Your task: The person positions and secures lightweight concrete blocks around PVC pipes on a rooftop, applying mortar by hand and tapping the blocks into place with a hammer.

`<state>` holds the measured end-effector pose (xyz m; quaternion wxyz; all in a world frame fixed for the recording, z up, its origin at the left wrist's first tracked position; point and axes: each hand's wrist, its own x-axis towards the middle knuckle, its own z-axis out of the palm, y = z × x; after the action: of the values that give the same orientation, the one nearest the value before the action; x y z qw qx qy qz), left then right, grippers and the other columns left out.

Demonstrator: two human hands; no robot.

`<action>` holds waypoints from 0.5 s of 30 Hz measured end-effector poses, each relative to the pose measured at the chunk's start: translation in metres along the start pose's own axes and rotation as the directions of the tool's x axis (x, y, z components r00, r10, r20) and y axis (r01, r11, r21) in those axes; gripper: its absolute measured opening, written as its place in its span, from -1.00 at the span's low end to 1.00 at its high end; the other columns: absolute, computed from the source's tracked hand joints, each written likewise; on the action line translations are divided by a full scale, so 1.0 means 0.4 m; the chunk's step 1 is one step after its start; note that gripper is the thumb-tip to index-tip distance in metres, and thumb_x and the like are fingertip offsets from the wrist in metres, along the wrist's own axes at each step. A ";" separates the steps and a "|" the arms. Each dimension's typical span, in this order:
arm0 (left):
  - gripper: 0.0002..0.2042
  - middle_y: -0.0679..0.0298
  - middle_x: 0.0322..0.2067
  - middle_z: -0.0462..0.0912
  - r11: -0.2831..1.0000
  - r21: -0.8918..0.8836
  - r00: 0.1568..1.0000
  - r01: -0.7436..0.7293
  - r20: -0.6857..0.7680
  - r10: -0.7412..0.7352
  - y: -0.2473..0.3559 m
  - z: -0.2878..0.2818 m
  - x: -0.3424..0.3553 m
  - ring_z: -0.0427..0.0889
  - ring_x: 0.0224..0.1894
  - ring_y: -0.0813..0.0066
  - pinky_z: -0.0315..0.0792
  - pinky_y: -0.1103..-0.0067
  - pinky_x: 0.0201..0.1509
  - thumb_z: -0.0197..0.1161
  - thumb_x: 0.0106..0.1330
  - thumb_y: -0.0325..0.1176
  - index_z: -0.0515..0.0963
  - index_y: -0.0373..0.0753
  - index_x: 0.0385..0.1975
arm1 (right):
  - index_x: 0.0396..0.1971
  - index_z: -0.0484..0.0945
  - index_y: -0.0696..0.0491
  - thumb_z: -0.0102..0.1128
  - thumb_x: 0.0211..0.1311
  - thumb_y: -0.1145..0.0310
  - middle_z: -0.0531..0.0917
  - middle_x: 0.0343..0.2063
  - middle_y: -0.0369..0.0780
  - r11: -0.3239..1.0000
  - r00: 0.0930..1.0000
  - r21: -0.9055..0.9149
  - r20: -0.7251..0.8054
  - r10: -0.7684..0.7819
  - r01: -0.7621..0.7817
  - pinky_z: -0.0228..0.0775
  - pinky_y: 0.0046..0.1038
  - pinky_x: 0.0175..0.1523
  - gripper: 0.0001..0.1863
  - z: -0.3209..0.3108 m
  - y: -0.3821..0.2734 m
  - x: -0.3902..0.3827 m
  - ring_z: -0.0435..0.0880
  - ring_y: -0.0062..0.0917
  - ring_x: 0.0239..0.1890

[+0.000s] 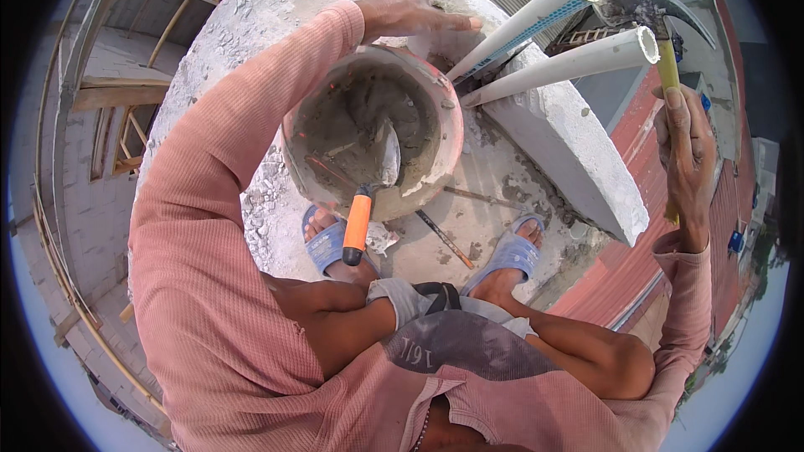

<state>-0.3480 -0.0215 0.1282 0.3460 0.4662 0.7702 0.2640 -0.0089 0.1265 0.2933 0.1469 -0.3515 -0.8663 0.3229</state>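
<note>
My right hand (688, 138) grips the yellow handle of a hammer (667, 67), raised at the right. Its dark head is blurred; a curved grey shape shows around it, and I cannot tell whether that belongs to the hammer. My left hand (419, 12) is open, fingers stretched over a rough white concrete edge (473, 2) beyond the bucket. Below that arm stands a round, mortar-smeared bucket (455, 130) of wet grey mortar (360, 92). A trowel with an orange handle (358, 224) rests in it, its blade (388, 155) in the mortar.
Two white plastic pipes (536, 21) (569, 65) rise beside a thick white concrete slab (578, 138). My sandalled feet (505, 259) flank a thin rod (444, 238) on the ledge. White rubble (268, 188) lies left of the bucket. Red roofing (599, 255) lies beyond the drop at right.
</note>
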 end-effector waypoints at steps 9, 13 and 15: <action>0.07 -0.43 0.12 0.46 0.984 -0.041 0.977 0.171 0.140 -0.164 0.085 -0.012 -0.054 0.53 0.23 -0.10 0.38 0.34 0.33 0.29 0.19 0.33 0.07 -0.59 0.34 | -0.01 0.56 0.20 -0.04 0.57 0.28 0.63 -0.40 -0.05 0.895 0.903 -0.250 0.325 -0.282 0.369 0.39 -0.41 -0.29 -0.69 0.123 0.085 0.081 0.56 -0.47 -0.49; -0.02 -0.19 -0.08 0.67 0.975 -0.204 0.989 0.087 0.138 -0.059 0.021 0.005 -0.036 0.69 0.01 0.05 0.53 0.41 0.13 0.32 0.15 0.32 0.34 -0.57 0.23 | -0.03 0.58 0.22 -0.03 0.55 0.29 0.64 -0.41 -0.02 0.957 0.956 -0.123 0.171 -0.240 0.262 0.41 -0.34 -0.28 -0.69 0.151 0.091 0.078 0.58 -0.34 -0.49; -0.18 -0.14 -0.12 0.69 0.977 -0.198 0.968 -0.079 0.218 0.123 0.019 0.002 -0.034 0.69 0.00 0.07 0.52 0.40 0.14 0.28 0.20 0.30 0.51 -0.41 0.17 | -0.04 0.59 0.21 -0.05 0.57 0.25 0.61 -0.46 -0.07 0.898 0.910 -0.262 0.316 -0.268 0.355 0.38 -0.36 -0.31 -0.66 0.136 0.086 0.090 0.54 -0.45 -0.50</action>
<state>-0.3389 -0.0303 0.1372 0.4610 0.4975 0.6720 0.2974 -0.0428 0.1457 0.2310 0.0192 -0.1781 -0.9636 0.1985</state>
